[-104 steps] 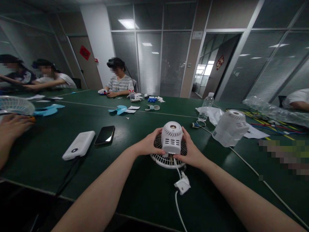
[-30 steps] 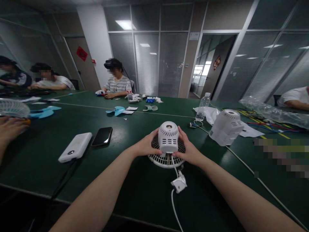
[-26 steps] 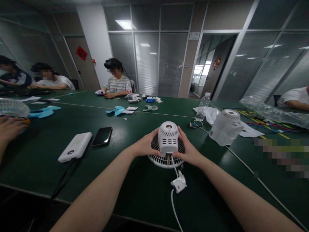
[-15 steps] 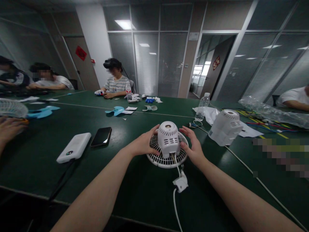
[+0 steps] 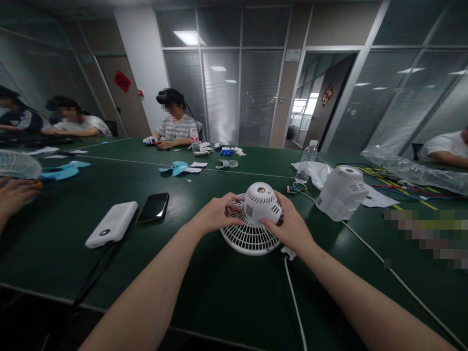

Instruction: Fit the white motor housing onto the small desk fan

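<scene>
In front of me a white fan motor housing (image 5: 260, 207) sits on a round white fan grille (image 5: 252, 240), which lies face down on the table. My right hand (image 5: 292, 222) is closed around the right side of the housing, thumb across its front. To the left, my left hand (image 5: 219, 214) is held by the grille with bent fingers and the thumb apart, the thumb tip close to the housing. A white cord (image 5: 294, 297) runs toward me from a white plug-like piece (image 5: 288, 252), partly hidden under my right hand.
A second white motor housing (image 5: 341, 192) stands at right beside a clear bottle (image 5: 307, 161). A phone (image 5: 153, 207) and a white power bank (image 5: 112, 224) lie at left. Blue fan blades (image 5: 177, 168) lie farther back. Another person's hand (image 5: 16, 195) is at the far left; a person (image 5: 175, 122) sits opposite.
The housing has turned, its slotted side and cord swinging to the right. My right hand has closed on it; my left fingers have bent. The plug-like piece has shifted right.
</scene>
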### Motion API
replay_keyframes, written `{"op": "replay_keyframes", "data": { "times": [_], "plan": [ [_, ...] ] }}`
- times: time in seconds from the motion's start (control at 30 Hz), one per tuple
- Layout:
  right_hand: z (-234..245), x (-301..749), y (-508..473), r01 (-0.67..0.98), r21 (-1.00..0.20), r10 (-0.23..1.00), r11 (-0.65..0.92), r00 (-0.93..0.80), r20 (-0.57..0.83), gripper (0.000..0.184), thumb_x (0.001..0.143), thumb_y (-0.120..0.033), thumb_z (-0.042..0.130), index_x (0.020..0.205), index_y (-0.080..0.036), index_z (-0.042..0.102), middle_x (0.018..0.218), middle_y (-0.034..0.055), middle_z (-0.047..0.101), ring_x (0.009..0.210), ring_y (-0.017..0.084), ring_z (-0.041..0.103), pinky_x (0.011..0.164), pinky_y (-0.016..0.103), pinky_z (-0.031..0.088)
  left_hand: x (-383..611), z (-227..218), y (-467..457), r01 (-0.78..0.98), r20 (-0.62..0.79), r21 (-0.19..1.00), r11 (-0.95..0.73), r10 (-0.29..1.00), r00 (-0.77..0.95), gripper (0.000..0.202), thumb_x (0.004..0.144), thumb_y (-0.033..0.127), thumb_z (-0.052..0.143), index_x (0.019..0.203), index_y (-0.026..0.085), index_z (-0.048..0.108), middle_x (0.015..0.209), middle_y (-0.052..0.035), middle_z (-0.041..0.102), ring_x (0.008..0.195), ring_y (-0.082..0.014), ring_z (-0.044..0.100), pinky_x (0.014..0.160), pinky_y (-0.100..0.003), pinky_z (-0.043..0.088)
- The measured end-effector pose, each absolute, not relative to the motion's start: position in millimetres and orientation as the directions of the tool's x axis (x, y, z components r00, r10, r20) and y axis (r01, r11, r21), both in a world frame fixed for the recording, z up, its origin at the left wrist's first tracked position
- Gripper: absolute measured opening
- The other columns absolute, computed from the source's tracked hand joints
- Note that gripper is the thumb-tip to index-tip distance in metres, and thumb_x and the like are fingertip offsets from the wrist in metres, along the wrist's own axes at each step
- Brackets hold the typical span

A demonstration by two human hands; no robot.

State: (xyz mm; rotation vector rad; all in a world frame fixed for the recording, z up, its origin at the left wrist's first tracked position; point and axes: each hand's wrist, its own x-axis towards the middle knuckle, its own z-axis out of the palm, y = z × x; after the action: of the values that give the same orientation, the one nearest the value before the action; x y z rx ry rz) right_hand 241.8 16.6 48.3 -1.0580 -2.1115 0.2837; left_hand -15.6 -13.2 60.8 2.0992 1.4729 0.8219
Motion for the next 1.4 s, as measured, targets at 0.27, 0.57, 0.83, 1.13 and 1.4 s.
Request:
{"op": "replay_keyframes", "data": {
  "times": [0.27,0.57,0.83,1.13,1.4],
  "plan": [
    [42,256,45,0.400,-0.745,0.819,0.533,-0.466,0.336,0.090,0.067,-0.031,0.076,0.141,-0.030,0.025,0.135,0.0099,0.047,0.120,0.033,0.052,0.099,0.057,0.043,-15,57,-12,0.583,0.210,0.746,-0.323,0.944,0.254,0.044,0.073,0.040,0.072,0.108,0.024,0.051,0.090,-0.0012,0.074,0.079,-0.0199,0.068,0.075,-0.037,0.051],
    [39,251,44,0.311,-0.781,0.781,0.541,-0.529,0.331,0.086,0.067,-0.033,0.079,0.138,-0.028,0.032,0.130,0.0088,0.053,0.119,0.030,0.053,0.100,0.051,0.043,-1,49,-12,0.708,0.364,0.612,-0.352,0.920,0.143,0.076,0.061,0.045,0.079,0.125,0.023,0.044,0.127,-0.0115,0.055,0.115,-0.0313,0.054,0.094,-0.051,0.045],
    [35,255,46,0.224,-0.836,0.740,0.501,-0.612,0.279,0.087,0.077,-0.035,0.071,0.147,-0.034,0.019,0.146,0.0074,0.041,0.131,0.031,0.043,0.108,0.057,0.033,-1,46,-10,0.649,0.313,0.670,-0.361,0.930,0.194,0.086,0.066,0.043,0.075,0.138,0.024,0.034,0.131,-0.0133,0.053,0.120,-0.0334,0.051,0.097,-0.056,0.043],
    [35,254,45,0.222,-0.830,0.745,0.512,-0.595,0.300,0.083,0.076,-0.026,0.071,0.145,-0.033,0.024,0.139,0.0078,0.048,0.126,0.030,0.049,0.104,0.059,0.039,-1,46,-9,0.638,0.330,0.669,-0.382,0.921,0.205,0.082,0.066,0.040,0.075,0.137,0.024,0.038,0.131,-0.0134,0.054,0.119,-0.0350,0.052,0.098,-0.058,0.042],
    [33,252,47,0.196,-0.858,0.749,0.476,-0.601,0.278,0.085,0.076,-0.028,0.072,0.146,-0.036,0.023,0.139,0.0064,0.048,0.125,0.030,0.050,0.104,0.057,0.040,-2,49,-9,0.657,0.290,0.666,-0.354,0.934,0.209,0.077,0.068,0.041,0.073,0.135,0.024,0.039,0.132,-0.0117,0.054,0.119,-0.0341,0.052,0.095,-0.056,0.045]
  ]
}}
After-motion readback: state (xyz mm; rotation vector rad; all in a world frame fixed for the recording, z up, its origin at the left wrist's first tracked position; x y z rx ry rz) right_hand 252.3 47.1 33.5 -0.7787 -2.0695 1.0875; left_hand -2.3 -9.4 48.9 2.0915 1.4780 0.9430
